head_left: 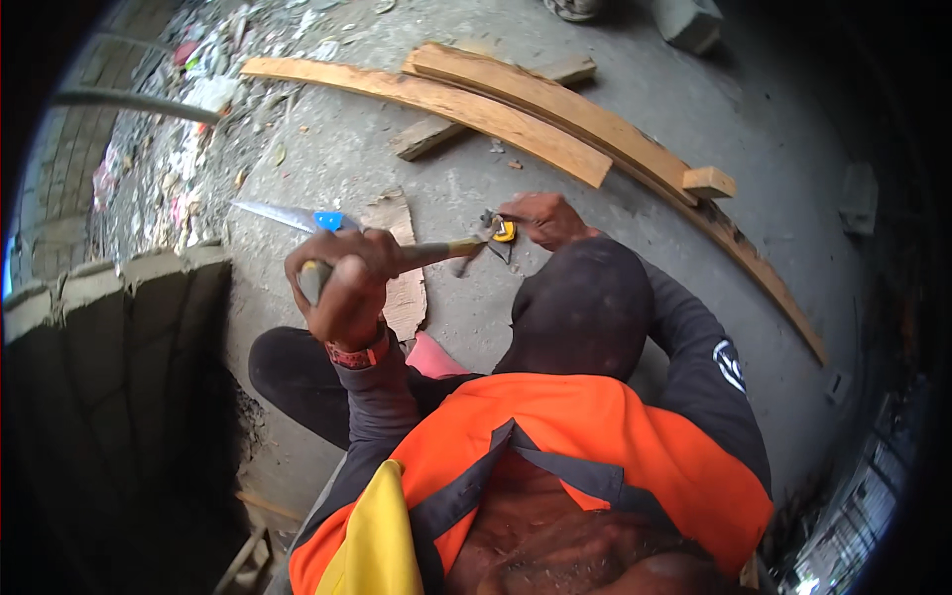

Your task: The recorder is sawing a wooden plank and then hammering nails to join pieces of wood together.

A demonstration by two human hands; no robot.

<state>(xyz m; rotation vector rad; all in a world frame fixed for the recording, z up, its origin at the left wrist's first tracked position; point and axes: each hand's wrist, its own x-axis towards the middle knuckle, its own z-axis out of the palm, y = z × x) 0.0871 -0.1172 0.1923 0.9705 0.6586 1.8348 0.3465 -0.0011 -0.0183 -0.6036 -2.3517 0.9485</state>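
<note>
My left hand (345, 283) is closed round the grey handle of a hammer (421, 256), held almost level above the floor. The hammer's head end is blurred and reaches toward my right hand (545, 219). That hand is low near the ground with its fingers drawn together, and what they hold is too small to make out. A yellow and black tape measure (505, 231) sits right beside its fingertips. Past my left hand lies a pointed metal blade (270, 211) with a blue part (328, 220). A ragged flat brown piece (405, 297) lies under my left wrist.
Ahead, long wooden planks (446, 103) rest across a shorter timber (426, 137), with a small wood block (709, 182) on one plank. A low block wall (119, 297) stands at left. Litter (188, 129) covers the ground at far left. A pink item (433, 355) is by my leg.
</note>
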